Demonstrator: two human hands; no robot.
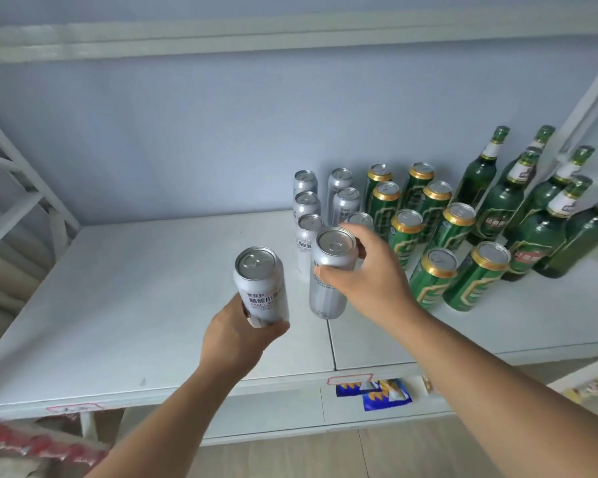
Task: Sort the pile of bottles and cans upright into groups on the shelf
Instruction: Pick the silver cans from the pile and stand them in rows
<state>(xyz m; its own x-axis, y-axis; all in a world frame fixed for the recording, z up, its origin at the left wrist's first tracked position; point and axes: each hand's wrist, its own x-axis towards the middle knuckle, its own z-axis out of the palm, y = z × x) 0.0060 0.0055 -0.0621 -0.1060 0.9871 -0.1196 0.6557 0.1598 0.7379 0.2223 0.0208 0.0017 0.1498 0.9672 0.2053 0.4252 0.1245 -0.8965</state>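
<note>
A white shelf (135, 305) stood against a pale blue wall (187, 132), and toward its right end the drinks stood upright in groups: silver cans (306, 205), then green cans (428, 215) beside them, then green bottles (504, 201) farthest right. The left hand (237, 334) was closed around the base of a silver can (261, 286) held just left of the silver group. The right hand (363, 270) gripped another silver can (330, 270) near its top, at that group's front edge.
</note>
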